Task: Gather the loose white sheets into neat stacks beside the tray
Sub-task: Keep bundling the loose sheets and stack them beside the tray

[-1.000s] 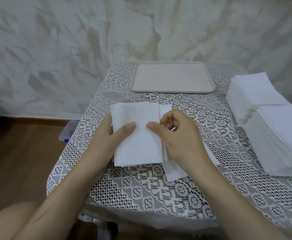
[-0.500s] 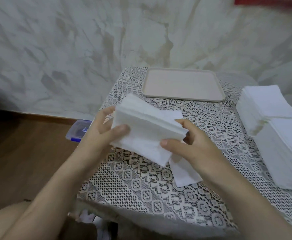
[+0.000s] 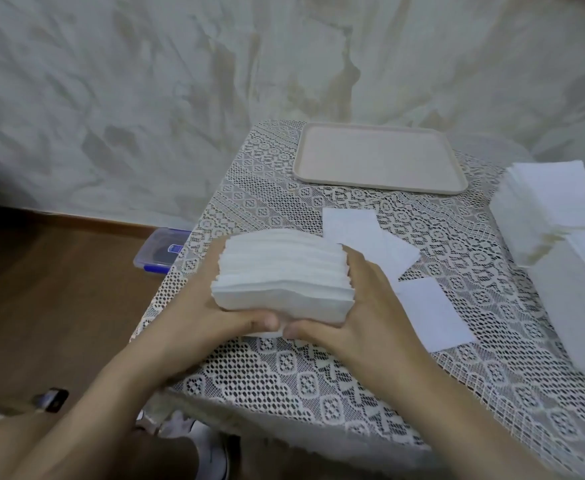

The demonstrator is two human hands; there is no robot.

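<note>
A thick bundle of white sheets (image 3: 280, 275) stands on edge at the table's near left, its upper edges fanned a little. My left hand (image 3: 211, 313) grips its left side and my right hand (image 3: 363, 306) grips its right side, thumbs meeting at the near face. Loose white sheets (image 3: 363, 237) lie flat just right of the bundle, and another loose sheet (image 3: 429, 313) lies nearer. The beige tray (image 3: 377, 157) sits at the far middle of the table.
Two tall stacks of white sheets (image 3: 568, 244) fill the table's right side. A lace cloth (image 3: 284, 375) covers the table. A clear plastic box with a blue lid clip (image 3: 162, 251) sits on the wooden floor to the left, below the table edge.
The bundle went from lying flat under my hands, to lifted and tilted, to standing on edge between both hands at the near left. The loose sheets beneath it are now uncovered.
</note>
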